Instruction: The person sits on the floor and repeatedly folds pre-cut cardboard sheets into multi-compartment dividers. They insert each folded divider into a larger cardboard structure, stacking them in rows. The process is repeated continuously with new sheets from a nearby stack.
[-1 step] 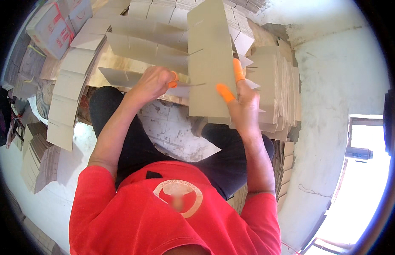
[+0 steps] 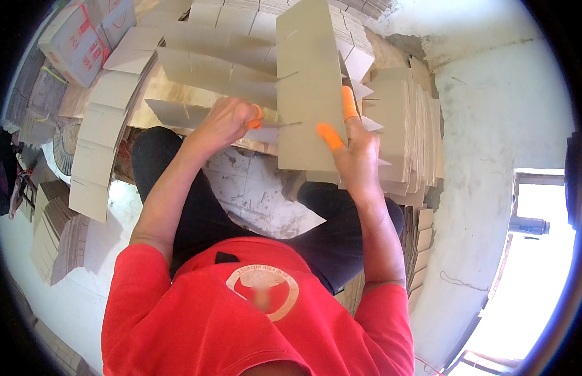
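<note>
My right hand (image 2: 358,153) grips a tall slotted cardboard divider (image 2: 308,94), its orange-covered thumb on the front face and an orange-covered finger along the right edge. To the left, my left hand (image 2: 228,119) is closed at the nearest of several upright cardboard strips (image 2: 178,114); it also wears orange finger covers, and its fingertips are partly hidden. These strips stand roughly parallel, running crosswise behind my left hand toward the divider. Pale slotted edges of more cardboard show just right of the divider, behind my right fingers.
A thick stack of cardboard sheets (image 2: 403,125) stands at the right, beside a whitewashed wall (image 2: 475,119). Slotted cardboard lies in a long row (image 2: 97,141) on the left. A taped white carton (image 2: 75,47) sits at the far left. My dark-trousered legs (image 2: 328,200) are below the work surface.
My right hand has shifted very slightly left, and the divider's lower edge has risen a touch. My left hand stays where it was.
</note>
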Demonstrator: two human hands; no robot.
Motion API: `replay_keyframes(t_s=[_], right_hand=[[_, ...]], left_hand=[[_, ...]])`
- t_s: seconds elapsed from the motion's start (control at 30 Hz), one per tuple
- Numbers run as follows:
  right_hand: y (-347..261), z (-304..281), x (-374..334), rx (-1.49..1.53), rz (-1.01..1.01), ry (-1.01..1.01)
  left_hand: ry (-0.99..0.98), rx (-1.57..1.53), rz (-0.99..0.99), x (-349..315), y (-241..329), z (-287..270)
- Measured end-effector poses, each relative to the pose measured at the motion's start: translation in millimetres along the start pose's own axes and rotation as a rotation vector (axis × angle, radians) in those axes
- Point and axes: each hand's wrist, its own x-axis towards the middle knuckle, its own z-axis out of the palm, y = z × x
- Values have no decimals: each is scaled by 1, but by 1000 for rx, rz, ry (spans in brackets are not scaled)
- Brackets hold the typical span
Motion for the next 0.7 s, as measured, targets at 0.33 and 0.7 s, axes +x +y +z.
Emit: replay_keyframes(t_s=[0.33,0.7], right_hand=[[13,17,15,-1,-78,-211],[26,57,11,-182,-92,-569]], left_hand=[[-24,26,-36,5,-3,2],[32,-27,14,8,-5,10]])
